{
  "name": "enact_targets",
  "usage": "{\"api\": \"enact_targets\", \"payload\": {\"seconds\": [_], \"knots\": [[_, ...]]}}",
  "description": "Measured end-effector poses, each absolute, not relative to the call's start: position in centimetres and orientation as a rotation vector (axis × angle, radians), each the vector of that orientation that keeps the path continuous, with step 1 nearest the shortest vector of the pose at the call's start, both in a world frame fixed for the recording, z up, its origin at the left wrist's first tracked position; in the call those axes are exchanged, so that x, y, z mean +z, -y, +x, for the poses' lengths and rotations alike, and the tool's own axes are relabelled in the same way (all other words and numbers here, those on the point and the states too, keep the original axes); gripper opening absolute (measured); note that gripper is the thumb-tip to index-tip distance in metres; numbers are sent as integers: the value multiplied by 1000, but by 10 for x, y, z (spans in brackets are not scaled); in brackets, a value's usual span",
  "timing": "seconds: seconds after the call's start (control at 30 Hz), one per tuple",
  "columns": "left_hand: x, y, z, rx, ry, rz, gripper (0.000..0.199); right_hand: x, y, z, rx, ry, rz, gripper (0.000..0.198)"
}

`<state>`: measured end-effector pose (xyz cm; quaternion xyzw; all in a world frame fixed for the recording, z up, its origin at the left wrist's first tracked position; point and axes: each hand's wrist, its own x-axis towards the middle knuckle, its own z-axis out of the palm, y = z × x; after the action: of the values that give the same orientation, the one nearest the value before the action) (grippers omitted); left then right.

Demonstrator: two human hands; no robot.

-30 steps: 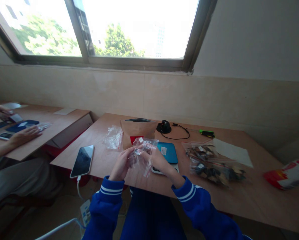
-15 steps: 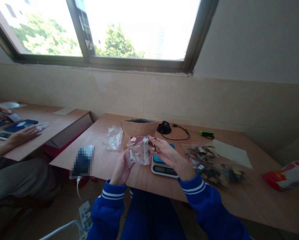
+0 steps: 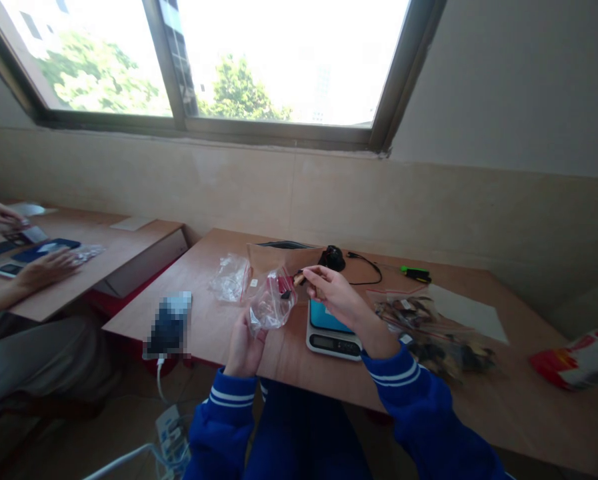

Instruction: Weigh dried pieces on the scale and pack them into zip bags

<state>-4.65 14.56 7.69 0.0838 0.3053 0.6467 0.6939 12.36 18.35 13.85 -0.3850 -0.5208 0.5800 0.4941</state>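
My left hand point(image 3: 247, 343) grips the lower left part of a clear plastic zip bag point(image 3: 270, 308), which is held up above the table edge with its mouth to the right. My right hand point(image 3: 335, 291) pinches small brown and black pieces point(image 3: 299, 279) at the bag's mouth; their kind is too small to tell. Below my right hand stands a digital kitchen scale point(image 3: 323, 344) with a blue top, partly covered by the hand. Behind the bag a brown paper pouch point(image 3: 266, 259) stands with its dark top opening showing.
Filled clear bags point(image 3: 439, 350) of brown and black pieces lie right of the scale, beside a white sheet point(image 3: 471, 315). Further back are a black device point(image 3: 333, 259) with a cable and a green-black tool point(image 3: 415, 273). Clear bags point(image 3: 230, 279) lie left. A co-worker's hand point(image 3: 51, 270) rests at the left table.
The bag has tipped and moved slightly away from my right hand. More of the brown and black pieces now shows between my right fingers and the bag's mouth. The view has shifted slightly.
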Motion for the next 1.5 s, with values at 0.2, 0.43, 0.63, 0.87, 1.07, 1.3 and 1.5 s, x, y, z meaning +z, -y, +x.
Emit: {"api": "enact_targets", "payload": {"seconds": [0.2, 0.43, 0.63, 0.87, 1.07, 1.3, 1.5], "knots": [[76, -140, -49, 1460, -678, 116, 25, 180, -217, 119, 1105, 1414, -838, 35], [75, -133, -51, 1467, -715, 125, 23, 195, -258, 105, 447, 2083, -881, 7], [74, -133, -55, 1490, -781, 144, 23, 198, -259, 113, 458, 2311, -774, 9], [76, -132, -55, 1456, -765, 188, 23, 209, -272, 115, 703, 2453, -735, 27], [74, -133, -54, 1474, -779, 162, 20, 216, -283, 112, 722, 2543, -769, 40], [75, -132, -54, 1448, -797, 173, 19, 213, -291, 107, 679, 2453, -844, 28], [75, -132, -54, 1457, -826, 119, 20, 213, -293, 106, 518, 2518, -885, 18]]}}
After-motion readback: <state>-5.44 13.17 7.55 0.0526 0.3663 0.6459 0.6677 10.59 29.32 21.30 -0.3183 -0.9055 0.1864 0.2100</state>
